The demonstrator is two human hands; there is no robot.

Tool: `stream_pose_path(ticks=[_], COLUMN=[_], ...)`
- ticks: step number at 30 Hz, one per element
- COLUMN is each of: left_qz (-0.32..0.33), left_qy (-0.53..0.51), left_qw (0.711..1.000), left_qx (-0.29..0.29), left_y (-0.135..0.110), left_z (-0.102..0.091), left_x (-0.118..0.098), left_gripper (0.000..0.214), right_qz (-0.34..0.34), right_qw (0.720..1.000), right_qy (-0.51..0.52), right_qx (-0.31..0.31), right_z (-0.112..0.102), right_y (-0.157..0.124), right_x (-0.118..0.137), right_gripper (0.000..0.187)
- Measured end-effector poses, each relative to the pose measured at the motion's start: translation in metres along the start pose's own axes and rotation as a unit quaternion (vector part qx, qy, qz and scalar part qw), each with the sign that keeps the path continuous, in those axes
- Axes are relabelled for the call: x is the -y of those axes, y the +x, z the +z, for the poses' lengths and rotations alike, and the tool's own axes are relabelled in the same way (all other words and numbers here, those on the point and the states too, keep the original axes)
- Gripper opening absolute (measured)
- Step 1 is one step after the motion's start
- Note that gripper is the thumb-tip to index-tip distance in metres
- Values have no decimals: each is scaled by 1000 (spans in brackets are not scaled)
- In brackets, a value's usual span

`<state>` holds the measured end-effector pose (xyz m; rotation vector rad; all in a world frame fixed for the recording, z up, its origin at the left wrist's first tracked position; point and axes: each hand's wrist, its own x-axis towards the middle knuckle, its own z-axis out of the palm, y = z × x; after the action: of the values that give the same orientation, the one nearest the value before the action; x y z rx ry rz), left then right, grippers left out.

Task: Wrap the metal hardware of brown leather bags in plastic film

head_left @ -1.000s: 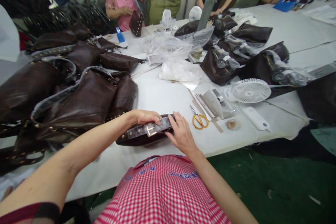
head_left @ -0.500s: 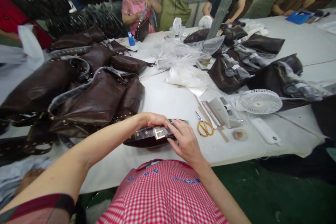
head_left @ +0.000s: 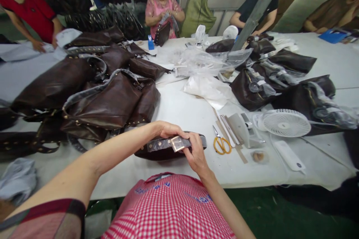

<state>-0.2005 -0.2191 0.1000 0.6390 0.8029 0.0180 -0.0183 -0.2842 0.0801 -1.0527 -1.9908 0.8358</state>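
A dark brown studded strap point(head_left: 161, 144) with a square metal buckle point(head_left: 177, 143), wrapped in clear film, lies across a small dark bag point(head_left: 157, 154) at the near edge of the white table point(head_left: 182, 110). My left hand point(head_left: 168, 130) curls over the strap's far side, fingers closed on it. My right hand point(head_left: 196, 155) pinches the strap just right of the buckle.
A heap of brown leather bags point(head_left: 106, 101) fills the left. Yellow-handled scissors point(head_left: 221, 142), a tape dispenser point(head_left: 244, 129) and a small white fan point(head_left: 286, 122) lie to the right. Clear plastic bags point(head_left: 207, 59) sit mid-table. Several people work at the far side.
My right hand slid in from the strap's right end to a pinch beside the buckle. The camera tilted up, showing more of the far table.
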Motion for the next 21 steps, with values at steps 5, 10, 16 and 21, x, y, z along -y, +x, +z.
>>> stream_pose_path(ticks=[5,10,16,21], left_qz=[55,77,66,55], left_qy=[-64,-46,-47,-47], left_qw=[995,996,992,991], left_qx=[44,11,-101,-114], left_y=[-9,-20,-21,-21], left_z=[-12,-15,-20,-16], left_x=[11,22,25,24], left_gripper=[24,30,14,12], right_qz=[57,132,77,-93], right_qw=[989,951,984,994], right_qy=[118,250,123,-60], right_qx=[-66,-123,-103,0], right_z=[11,8,-16,-12], right_y=[3,9,8,6], right_x=[-14,-23,-24,-27], right_gripper=[25,33,22,33])
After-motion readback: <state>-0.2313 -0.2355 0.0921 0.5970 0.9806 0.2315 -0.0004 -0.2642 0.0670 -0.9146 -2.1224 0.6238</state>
